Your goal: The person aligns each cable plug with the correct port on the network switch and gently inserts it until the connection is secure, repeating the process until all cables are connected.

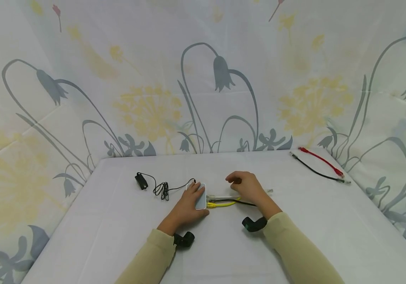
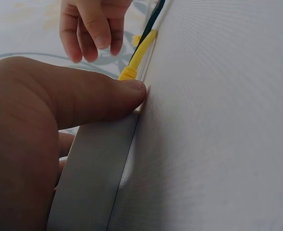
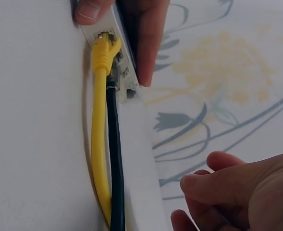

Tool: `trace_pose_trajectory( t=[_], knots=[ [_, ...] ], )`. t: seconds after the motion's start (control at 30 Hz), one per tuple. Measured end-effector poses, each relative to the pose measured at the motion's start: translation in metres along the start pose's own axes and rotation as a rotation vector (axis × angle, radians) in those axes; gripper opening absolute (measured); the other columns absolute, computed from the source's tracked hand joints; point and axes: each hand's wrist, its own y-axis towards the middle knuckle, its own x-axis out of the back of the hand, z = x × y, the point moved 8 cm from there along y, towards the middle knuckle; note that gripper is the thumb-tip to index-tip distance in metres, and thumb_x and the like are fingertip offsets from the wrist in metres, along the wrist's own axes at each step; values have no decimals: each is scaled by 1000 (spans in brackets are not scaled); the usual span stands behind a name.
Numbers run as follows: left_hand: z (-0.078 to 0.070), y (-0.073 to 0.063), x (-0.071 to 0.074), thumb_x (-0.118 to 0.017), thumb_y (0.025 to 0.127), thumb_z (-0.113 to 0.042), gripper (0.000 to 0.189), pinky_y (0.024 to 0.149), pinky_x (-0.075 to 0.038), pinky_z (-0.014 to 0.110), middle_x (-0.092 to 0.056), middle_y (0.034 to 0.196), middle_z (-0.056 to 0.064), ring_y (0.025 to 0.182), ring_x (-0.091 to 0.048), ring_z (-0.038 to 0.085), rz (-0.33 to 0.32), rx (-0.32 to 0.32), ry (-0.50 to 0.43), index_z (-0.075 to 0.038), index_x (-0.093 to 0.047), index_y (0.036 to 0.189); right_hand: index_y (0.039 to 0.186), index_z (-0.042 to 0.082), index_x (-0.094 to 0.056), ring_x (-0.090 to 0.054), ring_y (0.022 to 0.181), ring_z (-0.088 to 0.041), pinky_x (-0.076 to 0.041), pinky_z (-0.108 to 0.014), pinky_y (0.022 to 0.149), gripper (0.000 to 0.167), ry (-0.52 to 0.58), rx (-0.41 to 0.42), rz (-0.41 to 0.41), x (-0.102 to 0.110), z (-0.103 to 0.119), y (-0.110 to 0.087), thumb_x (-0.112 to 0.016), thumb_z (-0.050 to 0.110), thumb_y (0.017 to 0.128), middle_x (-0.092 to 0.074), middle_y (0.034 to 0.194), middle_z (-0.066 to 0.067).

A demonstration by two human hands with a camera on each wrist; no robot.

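A small white network switch (image 1: 201, 202) lies on the table under my left hand (image 1: 188, 205). The left fingers lie across its top, with the thumb along its near side, holding it in place. From its right side run a yellow network cable (image 3: 99, 115), a black network cable (image 3: 115, 144) and a white network cable (image 1: 220, 196), their plugs in the ports in the right wrist view. My right hand (image 1: 248, 188) hovers above these cables, fingers loosely bent and holding nothing. A clear plug (image 1: 270, 191) shows beyond the right wrist.
Left of the switch lies a black power adapter (image 1: 141, 181); its bundled cord (image 1: 161, 190) leads to the switch's far side. At the table's back right lie a red network cable (image 1: 321, 158) and another black network cable (image 1: 313, 170). A flowered cloth (image 1: 203, 118) hangs behind the table.
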Motion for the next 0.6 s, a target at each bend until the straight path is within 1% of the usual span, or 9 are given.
trace_pose_trajectory(
  t=[0.17, 0.37, 0.6],
  knots=[
    [0, 0, 0, -70, 85, -35, 79, 117, -22, 57, -22, 161, 10, 151, -9, 32, -1, -3, 10, -10, -35, 151, 115, 11, -69, -64, 102, -23, -53, -38, 83, 25, 31, -40, -17, 10, -5, 0, -66, 10, 90, -69, 111, -6],
    [-1, 0, 0, -70, 85, -34, 79, 118, -20, 56, -22, 161, 11, 151, -9, 32, -3, -15, 7, -9, -35, 151, 116, 13, -69, -60, 101, -23, -51, -38, 82, 33, 59, -85, -57, 23, -13, -1, -73, 27, 87, -66, 111, -7],
    [-1, 0, 0, -71, 85, -35, 78, 117, -22, 56, -23, 161, 10, 151, -10, 33, -8, -17, 9, -10, -36, 151, 116, 12, -68, -63, 102, -23, -52, -39, 85, 30, 50, -72, -65, 32, -20, 1, -70, 23, 89, -69, 111, -7]
  ],
)
